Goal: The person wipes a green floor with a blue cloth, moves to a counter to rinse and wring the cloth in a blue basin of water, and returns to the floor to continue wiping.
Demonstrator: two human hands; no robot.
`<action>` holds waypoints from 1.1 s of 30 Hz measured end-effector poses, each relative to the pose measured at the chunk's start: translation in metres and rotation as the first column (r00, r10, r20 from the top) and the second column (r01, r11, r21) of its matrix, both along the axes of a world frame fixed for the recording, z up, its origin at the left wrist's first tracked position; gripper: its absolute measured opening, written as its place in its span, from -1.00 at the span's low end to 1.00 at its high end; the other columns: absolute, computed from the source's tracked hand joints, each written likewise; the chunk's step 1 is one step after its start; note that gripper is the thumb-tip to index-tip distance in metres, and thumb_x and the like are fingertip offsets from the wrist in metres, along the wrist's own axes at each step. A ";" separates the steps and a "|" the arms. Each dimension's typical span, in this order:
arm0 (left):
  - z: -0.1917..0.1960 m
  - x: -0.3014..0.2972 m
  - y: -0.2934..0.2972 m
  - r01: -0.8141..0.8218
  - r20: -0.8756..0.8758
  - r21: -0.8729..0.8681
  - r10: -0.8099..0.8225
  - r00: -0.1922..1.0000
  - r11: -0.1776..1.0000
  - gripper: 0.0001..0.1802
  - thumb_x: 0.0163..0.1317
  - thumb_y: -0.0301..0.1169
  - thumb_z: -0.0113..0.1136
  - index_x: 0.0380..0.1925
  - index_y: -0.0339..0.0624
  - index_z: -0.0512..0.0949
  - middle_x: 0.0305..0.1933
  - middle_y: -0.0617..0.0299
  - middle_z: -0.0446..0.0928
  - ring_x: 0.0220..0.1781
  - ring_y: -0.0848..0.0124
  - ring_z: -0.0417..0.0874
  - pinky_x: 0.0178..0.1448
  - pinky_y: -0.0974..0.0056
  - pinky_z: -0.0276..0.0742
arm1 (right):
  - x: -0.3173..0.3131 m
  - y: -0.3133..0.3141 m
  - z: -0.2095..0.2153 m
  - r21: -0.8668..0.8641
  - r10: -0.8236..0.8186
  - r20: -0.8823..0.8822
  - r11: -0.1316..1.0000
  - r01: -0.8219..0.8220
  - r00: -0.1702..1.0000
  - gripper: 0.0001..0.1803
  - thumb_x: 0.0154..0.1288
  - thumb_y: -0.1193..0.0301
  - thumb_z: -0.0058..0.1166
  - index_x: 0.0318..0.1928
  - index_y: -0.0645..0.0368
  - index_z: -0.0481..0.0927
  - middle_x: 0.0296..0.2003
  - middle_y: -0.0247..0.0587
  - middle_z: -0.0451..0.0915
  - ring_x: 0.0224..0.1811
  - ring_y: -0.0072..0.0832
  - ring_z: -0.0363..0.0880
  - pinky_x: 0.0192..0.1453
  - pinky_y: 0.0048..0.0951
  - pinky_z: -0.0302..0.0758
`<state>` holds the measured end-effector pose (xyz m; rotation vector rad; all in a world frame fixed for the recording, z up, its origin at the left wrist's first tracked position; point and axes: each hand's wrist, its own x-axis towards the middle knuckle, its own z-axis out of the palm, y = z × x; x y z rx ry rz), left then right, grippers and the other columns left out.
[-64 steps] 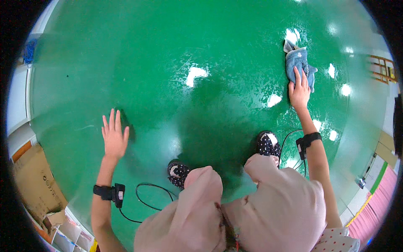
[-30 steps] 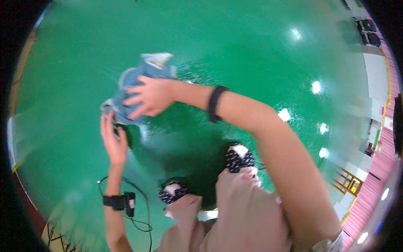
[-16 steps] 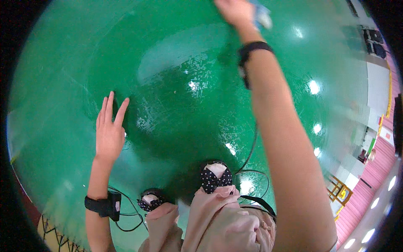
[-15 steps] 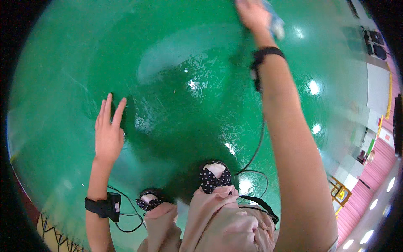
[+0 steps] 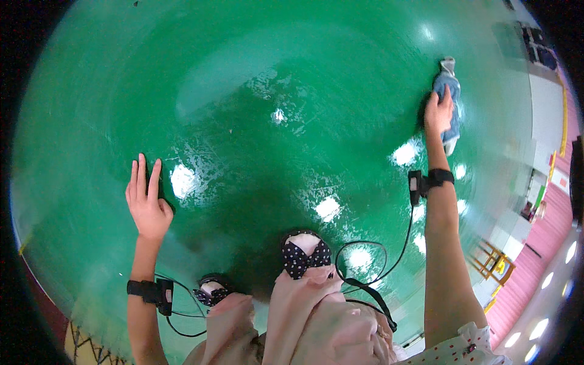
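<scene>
A blue cloth [image 5: 449, 83] with whitish ends lies on the shiny green floor [image 5: 255, 48], at the right. My right hand [image 5: 439, 114] is on top of it, gripping and pressing it against the floor, fingers pointing away from me. Part of the cloth is hidden under the palm. At the left, my left hand [image 5: 148, 204] holds nothing; its fingers are stretched out and apart over the green floor. Whether it touches the floor I cannot tell. Each wrist wears a black strap with a small box.
My feet in dark polka-dot shoes [image 5: 306, 254] stand near the lower middle. A black cable [image 5: 389, 271] runs from my right wrist down beside my leg. Off to the right are a wooden chair [image 5: 491, 263], pale panels and a pink wall [image 5: 528, 271].
My right hand and the blue cloth have swept from the far upper middle to the right and nearer to me. My left hand has shifted slightly left and nearer, staying spread.
</scene>
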<state>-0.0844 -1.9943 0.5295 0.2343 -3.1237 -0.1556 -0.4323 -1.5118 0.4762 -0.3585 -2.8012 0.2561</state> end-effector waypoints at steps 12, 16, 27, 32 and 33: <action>0.022 0.022 -0.021 -0.042 0.094 0.258 0.019 0.995 0.965 -0.20 -0.17 -0.74 -0.07 0.20 0.01 0.27 0.34 0.05 0.11 0.30 0.02 0.20 0.30 0.10 0.18 | 0.106 -0.250 0.002 -0.131 0.921 0.011 0.386 -0.913 0.389 -0.42 0.11 0.03 -0.08 0.19 -0.22 0.33 0.16 -0.10 0.34 0.25 -0.16 0.23 0.19 0.22 0.02; 0.012 0.069 -0.047 -0.133 -0.004 0.217 0.137 0.991 0.967 -0.25 -0.11 -0.73 -0.05 0.19 -0.02 0.26 0.33 0.07 0.12 0.29 0.03 0.22 0.29 0.10 0.20 | 0.218 -0.326 -0.007 -0.178 0.977 0.012 -0.209 -0.962 -0.214 -0.30 -0.15 0.15 0.10 0.15 -0.20 0.35 0.15 -0.14 0.31 0.26 -0.10 0.17 0.09 0.27 0.10; -0.038 0.220 -0.115 -0.461 -0.114 0.210 0.490 0.864 0.862 -0.56 0.21 -0.38 -0.06 0.13 -0.17 0.33 0.28 0.03 0.22 0.24 0.07 0.29 0.25 0.12 0.21 | 0.460 -0.430 -0.042 -0.016 0.324 -0.185 -0.945 -0.326 -0.928 -0.58 0.12 0.23 -0.12 0.05 -0.36 0.41 0.11 -0.27 0.34 0.21 -0.12 0.22 0.04 0.03 0.19; -0.038 0.230 -0.156 -0.526 -0.072 0.529 0.653 0.754 0.666 -0.66 0.24 -0.35 -0.07 -0.05 -0.30 0.47 0.08 -0.02 0.44 0.13 0.09 0.42 0.23 0.20 0.26 | 0.444 -0.501 -0.041 0.036 0.115 -0.133 -0.992 -0.120 -0.985 -0.56 0.16 0.22 -0.10 0.09 -0.51 0.37 0.18 -0.31 0.31 0.17 -0.25 0.30 0.00 -0.11 0.29; -0.040 0.230 -0.161 -0.551 -0.103 0.576 0.722 0.684 0.604 -0.65 0.25 -0.34 -0.07 -0.04 -0.30 0.46 0.05 -0.01 0.45 0.11 0.10 0.44 0.22 0.20 0.26 | 0.436 -0.513 -0.035 0.063 0.168 -0.121 -0.982 -0.177 -0.978 -0.56 0.14 0.22 -0.08 0.07 -0.51 0.38 0.16 -0.33 0.33 0.16 -0.28 0.32 -0.01 -0.13 0.31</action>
